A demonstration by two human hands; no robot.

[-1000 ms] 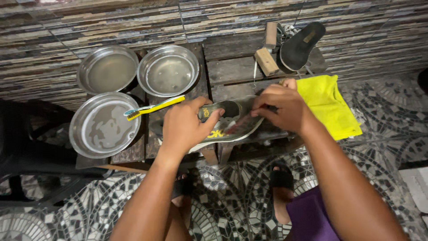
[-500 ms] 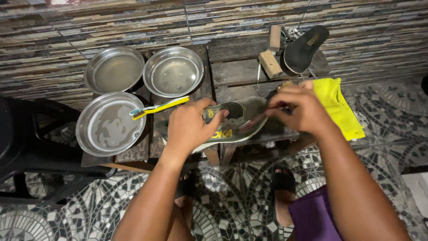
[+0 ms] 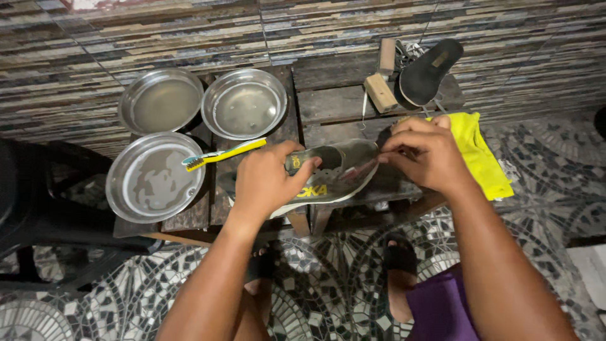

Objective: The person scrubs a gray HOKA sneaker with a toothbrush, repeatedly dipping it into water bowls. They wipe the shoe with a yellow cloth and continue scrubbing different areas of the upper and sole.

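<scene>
Your arms are bare from the elbows down, with no sleeves, watch, rings or gloves on either the left hand (image 3: 268,183) or the right hand (image 3: 423,155). You wear purple shorts (image 3: 442,309), seen at the lower right, and dark open sandals (image 3: 399,256) with a broad strap across each foot.

The right hand (image 3: 421,155) is now pinching at the toe end of the dark grey sneaker (image 3: 334,175), having shifted rightward since a second ago, while the left hand (image 3: 268,183) is gripping nearer its open collar.
</scene>
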